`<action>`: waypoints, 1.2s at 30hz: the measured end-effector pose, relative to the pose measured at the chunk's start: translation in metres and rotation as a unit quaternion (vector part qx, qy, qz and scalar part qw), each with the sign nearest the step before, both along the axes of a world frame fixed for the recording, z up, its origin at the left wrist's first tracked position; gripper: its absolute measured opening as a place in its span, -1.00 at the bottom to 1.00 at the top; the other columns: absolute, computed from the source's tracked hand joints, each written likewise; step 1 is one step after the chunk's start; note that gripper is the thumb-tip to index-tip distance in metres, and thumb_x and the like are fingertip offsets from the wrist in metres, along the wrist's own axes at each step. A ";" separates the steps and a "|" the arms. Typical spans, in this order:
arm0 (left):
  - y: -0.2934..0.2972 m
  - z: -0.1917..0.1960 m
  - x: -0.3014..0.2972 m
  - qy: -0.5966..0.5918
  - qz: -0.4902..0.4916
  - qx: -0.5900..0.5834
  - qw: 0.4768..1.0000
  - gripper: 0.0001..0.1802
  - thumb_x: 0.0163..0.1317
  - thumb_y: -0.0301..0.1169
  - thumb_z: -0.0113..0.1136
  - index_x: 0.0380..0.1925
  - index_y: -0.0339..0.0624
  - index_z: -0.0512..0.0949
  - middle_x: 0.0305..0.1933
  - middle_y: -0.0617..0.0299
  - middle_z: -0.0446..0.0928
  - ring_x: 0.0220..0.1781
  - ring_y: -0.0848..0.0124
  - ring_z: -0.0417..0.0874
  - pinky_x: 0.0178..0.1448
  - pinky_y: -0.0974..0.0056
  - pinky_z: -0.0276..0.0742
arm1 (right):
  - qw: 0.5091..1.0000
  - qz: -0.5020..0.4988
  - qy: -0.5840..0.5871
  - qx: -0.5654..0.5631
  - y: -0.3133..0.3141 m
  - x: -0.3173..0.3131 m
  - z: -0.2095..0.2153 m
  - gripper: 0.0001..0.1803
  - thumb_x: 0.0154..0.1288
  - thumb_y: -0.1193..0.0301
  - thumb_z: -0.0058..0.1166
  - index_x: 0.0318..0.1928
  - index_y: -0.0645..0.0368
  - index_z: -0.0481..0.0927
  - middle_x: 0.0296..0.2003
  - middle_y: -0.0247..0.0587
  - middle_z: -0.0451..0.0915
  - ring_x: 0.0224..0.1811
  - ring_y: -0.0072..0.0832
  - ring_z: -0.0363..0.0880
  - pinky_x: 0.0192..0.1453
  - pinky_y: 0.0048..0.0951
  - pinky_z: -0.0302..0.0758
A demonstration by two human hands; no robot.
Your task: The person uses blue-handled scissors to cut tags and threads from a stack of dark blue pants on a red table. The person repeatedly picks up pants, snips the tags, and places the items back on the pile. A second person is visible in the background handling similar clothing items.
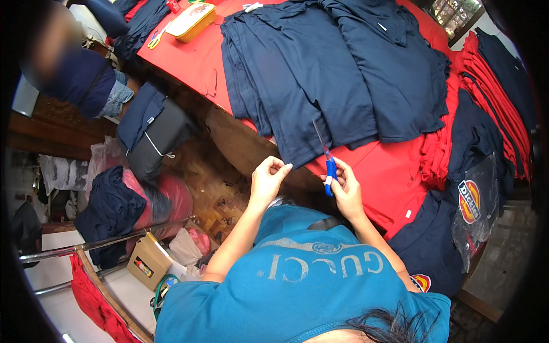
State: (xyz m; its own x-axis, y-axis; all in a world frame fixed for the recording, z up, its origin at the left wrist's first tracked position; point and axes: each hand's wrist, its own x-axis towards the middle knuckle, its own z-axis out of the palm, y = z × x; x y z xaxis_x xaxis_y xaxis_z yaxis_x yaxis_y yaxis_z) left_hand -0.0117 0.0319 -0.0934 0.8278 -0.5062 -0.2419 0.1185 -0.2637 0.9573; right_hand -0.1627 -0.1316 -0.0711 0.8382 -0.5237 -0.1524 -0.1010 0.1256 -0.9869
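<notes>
Workroom, seen from above: patterned floor (214, 188) strewn with bundles; a seated person's dark sleeve (74, 77) at upper left.

Tabletop (194, 60), covered in red cloth, runs diagonally before us. We take the cloth to be a work cover for sorting.

Navy garments (320, 74), laid flat in overlapping stacks across the tabletop, hems toward us, likely so that each edge comes within reach.

Red garments (492, 97), piled at the right edge, with more navy pieces beside them.

Clear plastic bag (477, 200), hanging off the right corner.

Yellow case (191, 20), at the far end, beside a small pair of scissors (154, 40).

Our left hand (267, 182), fingers pinched closed on the near hem of the navy stack, seemingly on a thread too fine to make out.

Our right hand (345, 188), fingers closed around the blue-handled snips (327, 163), blade pointing up toward that hem, just beside the left hand.
</notes>
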 end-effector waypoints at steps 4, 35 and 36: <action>-0.002 0.022 -0.006 -0.056 0.007 0.048 0.997 -0.78 0.25 -0.32 0.27 -0.41 -0.26 0.54 -0.49 0.21 0.58 -0.46 0.46 0.59 -0.32 0.32 0.50 | 0.999 0.023 0.001 -0.035 0.009 -0.003 0.003 -0.47 0.31 0.66 -0.06 0.30 0.35 0.26 -0.03 -0.08 0.50 0.01 -0.36 0.62 0.12 -0.43 0.53; -0.106 0.274 0.450 -0.380 0.131 0.435 0.806 -0.26 0.36 -0.17 -0.10 0.27 -0.57 -0.08 0.10 -0.22 0.55 0.12 0.00 0.63 0.16 -0.12 0.45 | 0.993 0.007 -0.096 -0.074 0.001 0.056 0.081 -0.39 0.14 0.77 -0.14 0.26 0.25 0.42 0.03 -0.16 0.61 -0.04 -0.55 0.60 -0.02 -0.57 0.54; -0.068 0.285 0.462 -0.338 0.158 0.462 0.805 -0.17 0.35 -0.17 -0.08 0.30 -0.60 -0.22 0.15 -0.22 0.51 0.15 0.02 0.61 0.20 -0.12 0.42 | 0.992 0.035 -0.102 -0.068 0.005 0.060 0.082 -0.38 0.14 0.77 -0.15 0.27 0.25 0.42 0.03 -0.15 0.61 -0.01 -0.54 0.59 -0.01 -0.57 0.53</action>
